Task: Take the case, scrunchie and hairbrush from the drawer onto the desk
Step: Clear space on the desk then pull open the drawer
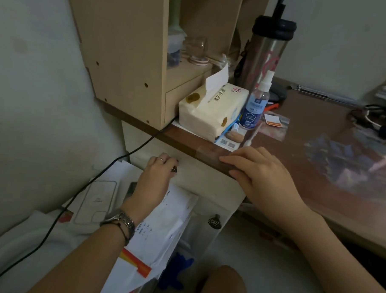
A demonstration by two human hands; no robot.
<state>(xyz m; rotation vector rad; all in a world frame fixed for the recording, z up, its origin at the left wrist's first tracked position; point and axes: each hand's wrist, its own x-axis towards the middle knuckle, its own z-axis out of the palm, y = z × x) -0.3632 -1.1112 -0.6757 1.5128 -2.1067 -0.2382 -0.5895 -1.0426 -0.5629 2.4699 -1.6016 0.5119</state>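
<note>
Here, left hand closed on drawer knob; right hand flat, open on desk.

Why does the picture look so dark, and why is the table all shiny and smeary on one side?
Head view: the room is dim, so colours look grey. The desk on the right mirrors light, giving smeary glare. The wide lens bends the edges; the tumbler leans. The left hand at the drawer knob looks slightly soft.

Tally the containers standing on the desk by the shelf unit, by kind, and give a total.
Tissue packs: 1, the cream tissue pack
Spray bottles: 1, the clear spray bottle
Tumblers: 1, the steel tumbler
Total: 3
</note>
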